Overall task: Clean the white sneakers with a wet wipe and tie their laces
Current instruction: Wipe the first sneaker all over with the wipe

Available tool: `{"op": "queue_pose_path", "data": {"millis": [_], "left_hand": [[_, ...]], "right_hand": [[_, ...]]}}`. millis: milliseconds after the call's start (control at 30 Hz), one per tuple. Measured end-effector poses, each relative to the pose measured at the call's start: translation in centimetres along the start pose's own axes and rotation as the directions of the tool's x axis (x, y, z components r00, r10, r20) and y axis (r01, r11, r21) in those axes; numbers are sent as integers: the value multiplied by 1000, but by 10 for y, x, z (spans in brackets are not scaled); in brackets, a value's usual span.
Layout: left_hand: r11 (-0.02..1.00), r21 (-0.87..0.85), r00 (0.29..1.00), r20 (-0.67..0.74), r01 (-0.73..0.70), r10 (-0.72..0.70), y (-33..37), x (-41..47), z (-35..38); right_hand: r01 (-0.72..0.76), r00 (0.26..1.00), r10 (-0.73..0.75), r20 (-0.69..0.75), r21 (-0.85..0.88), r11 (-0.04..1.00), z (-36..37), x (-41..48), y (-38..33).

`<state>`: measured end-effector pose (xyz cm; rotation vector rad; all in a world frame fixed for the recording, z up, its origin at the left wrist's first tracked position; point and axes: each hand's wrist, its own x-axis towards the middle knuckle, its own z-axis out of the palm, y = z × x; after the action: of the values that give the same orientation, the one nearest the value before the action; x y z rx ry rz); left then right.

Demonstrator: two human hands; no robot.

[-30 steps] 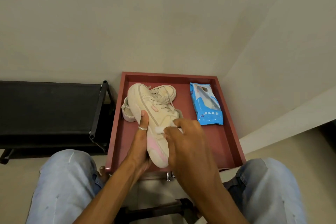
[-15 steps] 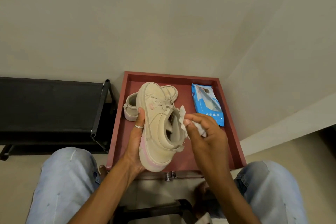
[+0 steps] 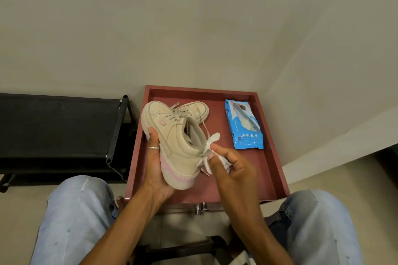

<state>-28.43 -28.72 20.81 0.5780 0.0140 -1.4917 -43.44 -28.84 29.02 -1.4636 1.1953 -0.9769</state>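
Observation:
My left hand [image 3: 156,164] grips a white sneaker [image 3: 174,143] from below and the left, sole side toward my palm, lifted over the red tray [image 3: 271,170]. The sneaker has a pink heel stripe and loose laces. My right hand [image 3: 231,164] pinches a crumpled white wet wipe [image 3: 210,150] against the sneaker's heel collar. A second white sneaker [image 3: 198,111] lies in the tray behind the held one, mostly hidden by it.
A blue wet wipe pack [image 3: 243,123] lies in the tray's right half. A black bench [image 3: 58,127] stands to the left of the tray. My knees in light jeans flank the tray's near edge. Beige walls meet in a corner behind.
My left hand has turned the sneaker so its opening and heel face up and right. My right hand with the wipe has moved from the sneaker's side to its heel collar.

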Motion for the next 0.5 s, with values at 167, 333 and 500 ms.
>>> {"op": "queue_pose_path", "data": {"millis": [167,333,500], "left_hand": [[999,-32,998,-36,43,-44,0,2,-2],[997,-82,999,-50,11,-15,5,2,1],[996,-59,997,-8,72,-72,5,-1,8]], "right_hand": [[290,949,-310,-66,-210,934,20,-11,12],[496,841,-541,9,-413,764,31,-32,24],[535,820,-572,31,-400,745,35,-25,17]]}}
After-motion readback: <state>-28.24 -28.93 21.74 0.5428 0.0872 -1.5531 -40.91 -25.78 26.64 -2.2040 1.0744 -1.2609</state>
